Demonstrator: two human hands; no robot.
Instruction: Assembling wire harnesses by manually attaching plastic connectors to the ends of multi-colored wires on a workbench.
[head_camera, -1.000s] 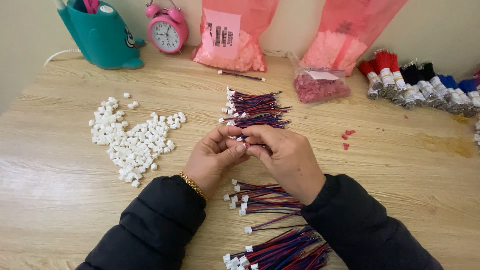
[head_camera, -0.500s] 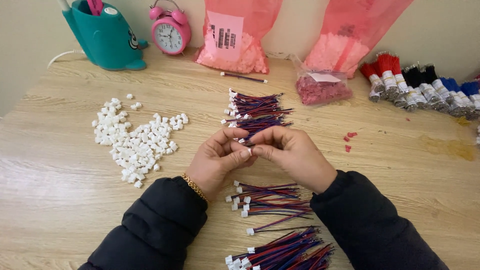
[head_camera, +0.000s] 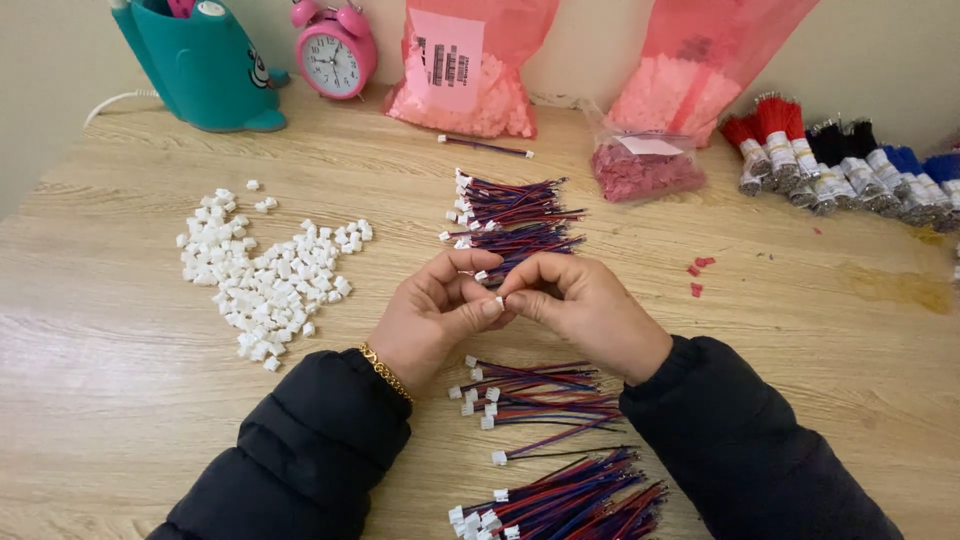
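I see my left hand (head_camera: 432, 318) and right hand (head_camera: 585, 310) meeting fingertip to fingertip at frame centre, both pinched shut on one small white connector (head_camera: 500, 300); its thin wires, mostly hidden, seem to trail right under the right palm, above the bench (head_camera: 120, 400).

Light wooden table (head_camera: 120, 400). On it: heap of small white plastic housings (head_camera: 265, 275) at left; three bundles of red-blue-black wires with white plugs, far bundle (head_camera: 515, 220), middle bundle (head_camera: 540, 395), near bundle (head_camera: 565, 500); teal holder (head_camera: 205, 65), pink alarm clock (head_camera: 335, 50), pink bags (head_camera: 465, 70) along wall; taped wire bunches (head_camera: 850, 165) at right.
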